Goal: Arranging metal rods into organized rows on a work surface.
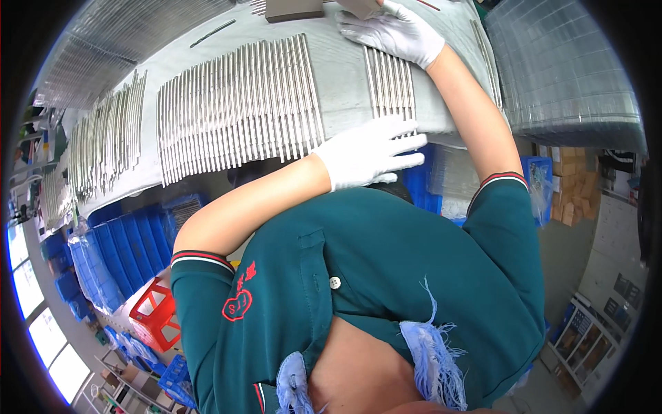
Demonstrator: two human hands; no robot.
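Observation:
A small batch of thin metal rods (389, 83) lies side by side on the white table (345, 69). My left hand (372, 152), in a white glove, rests flat with fingers spread against the near ends of these rods at the table's edge. My right hand (393, 31), also gloved, lies flat over their far ends, its fingertips next to a brown block (358, 7). Neither hand grips anything. A long row of the same rods (234, 103) lies to the left of the batch.
More rods (107, 138) lie heaped further left. A brown box (293, 8) sits at the table's far side. Stacked clear plastic trays (565, 69) stand to the right. Blue crates (117, 255) and a red crate (155, 314) are under the table, cardboard boxes (569, 186) at right.

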